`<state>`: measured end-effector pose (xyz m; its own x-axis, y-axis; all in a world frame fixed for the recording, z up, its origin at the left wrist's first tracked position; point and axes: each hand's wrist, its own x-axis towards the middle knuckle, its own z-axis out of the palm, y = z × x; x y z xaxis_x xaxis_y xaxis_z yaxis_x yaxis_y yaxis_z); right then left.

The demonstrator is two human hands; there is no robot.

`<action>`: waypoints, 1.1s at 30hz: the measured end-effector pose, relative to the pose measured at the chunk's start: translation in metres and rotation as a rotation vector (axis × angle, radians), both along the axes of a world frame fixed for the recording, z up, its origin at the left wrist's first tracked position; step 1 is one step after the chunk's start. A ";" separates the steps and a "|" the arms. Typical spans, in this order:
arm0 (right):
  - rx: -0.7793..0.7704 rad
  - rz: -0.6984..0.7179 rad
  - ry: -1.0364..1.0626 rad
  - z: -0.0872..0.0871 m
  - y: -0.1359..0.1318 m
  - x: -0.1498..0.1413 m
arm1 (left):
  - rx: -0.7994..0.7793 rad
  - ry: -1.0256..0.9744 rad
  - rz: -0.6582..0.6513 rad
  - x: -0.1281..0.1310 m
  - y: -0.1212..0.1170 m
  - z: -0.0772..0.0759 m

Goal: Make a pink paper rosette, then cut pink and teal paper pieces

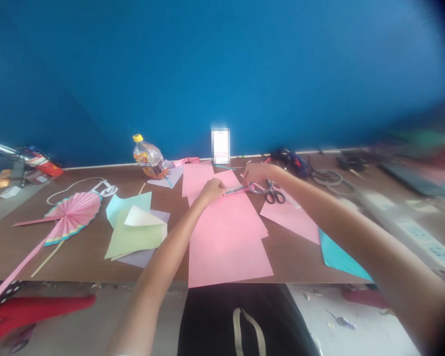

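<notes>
A long stack of pink paper sheets runs up the middle of the table. My left hand is closed, its fingertips pinching one end of a narrow pink-and-blue paper strip that lies across the sheets. Toward the strip's far end, my right hand has its fingers bent together; what they hold, if anything, is hidden. Just below that hand are a roll of tape and black-handled scissors.
A plastic bottle with a yellow cap stands at back left. Left of me lie coloured sheets and a pleated pink paper fan. A pink sheet, a turquoise sheet and a power strip are at right. A blue wall rises behind.
</notes>
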<state>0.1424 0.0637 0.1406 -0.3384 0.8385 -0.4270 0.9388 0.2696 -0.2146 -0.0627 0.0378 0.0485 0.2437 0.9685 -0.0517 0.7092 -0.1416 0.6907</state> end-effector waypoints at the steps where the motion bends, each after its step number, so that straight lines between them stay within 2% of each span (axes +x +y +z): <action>1: -0.002 -0.001 -0.002 -0.001 0.001 0.001 | -0.005 -0.005 -0.001 0.000 0.000 -0.001; 9: 0.013 0.027 -0.057 0.000 -0.003 -0.002 | -0.019 -0.029 -0.021 -0.003 0.000 -0.003; 17: 0.100 0.133 -0.174 0.001 -0.012 -0.010 | -0.029 -0.056 -0.047 -0.005 0.004 -0.004; 26: 0.147 0.103 -0.242 -0.012 -0.007 -0.012 | -0.064 0.013 -0.116 -0.007 0.011 0.000; 33: 0.149 0.057 -0.264 -0.014 -0.008 -0.016 | -0.051 0.144 -0.134 -0.003 0.009 0.008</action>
<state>0.1260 0.0554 0.1266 -0.2809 0.8814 -0.3799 0.9392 0.3340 0.0803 -0.0660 0.0468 0.0565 0.3569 0.9230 -0.1439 0.7783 -0.2086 0.5923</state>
